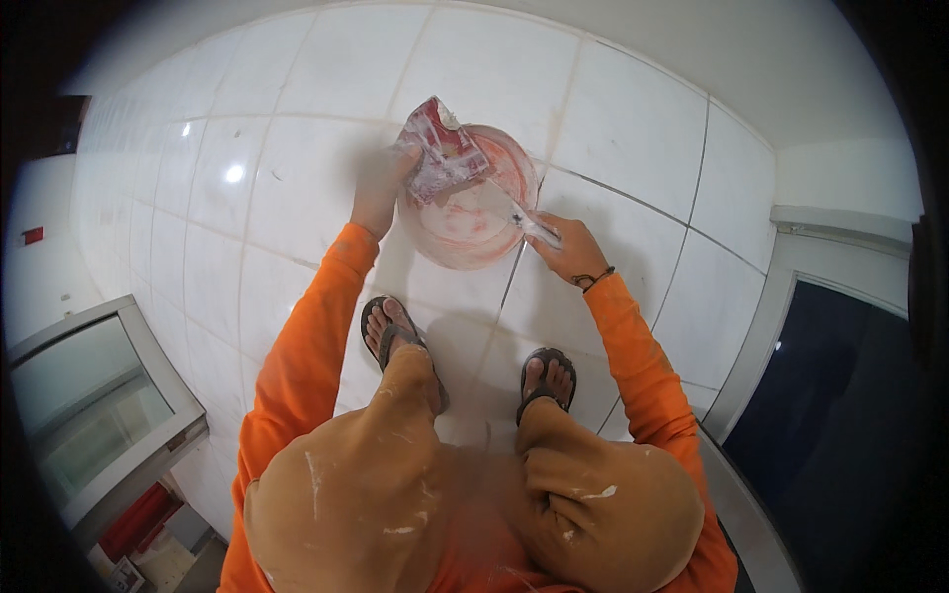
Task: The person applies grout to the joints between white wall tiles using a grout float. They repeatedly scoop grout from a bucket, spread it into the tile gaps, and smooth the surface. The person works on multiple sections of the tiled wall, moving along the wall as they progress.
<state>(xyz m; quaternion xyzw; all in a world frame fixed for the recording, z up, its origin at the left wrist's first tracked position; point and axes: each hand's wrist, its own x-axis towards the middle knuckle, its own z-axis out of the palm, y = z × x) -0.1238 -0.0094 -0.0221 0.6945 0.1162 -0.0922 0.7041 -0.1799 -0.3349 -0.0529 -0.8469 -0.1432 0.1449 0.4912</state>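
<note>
My left hand (379,188) is closed on the side of a dusty red packet (445,148), which is tilted over a round basin (460,252). White powder smears the packet, and a pale patch shows at its upper corner. The basin stands on the floor, its inside streaked with white and reddish residue. With my right hand (573,247) I grip the pale handle of a scraper (539,231) at the basin's right rim. The scraper's blade reaches inside, towards the packet; its edge is hard to make out.
White floor tiles (336,64) with dark and light joints lie around the basin. My feet in dark flip-flops (550,381) stand just nearer than it. A framed glass panel (94,395) is at the left, above red things (138,522). A grey-framed dark door (825,385) is at the right.
</note>
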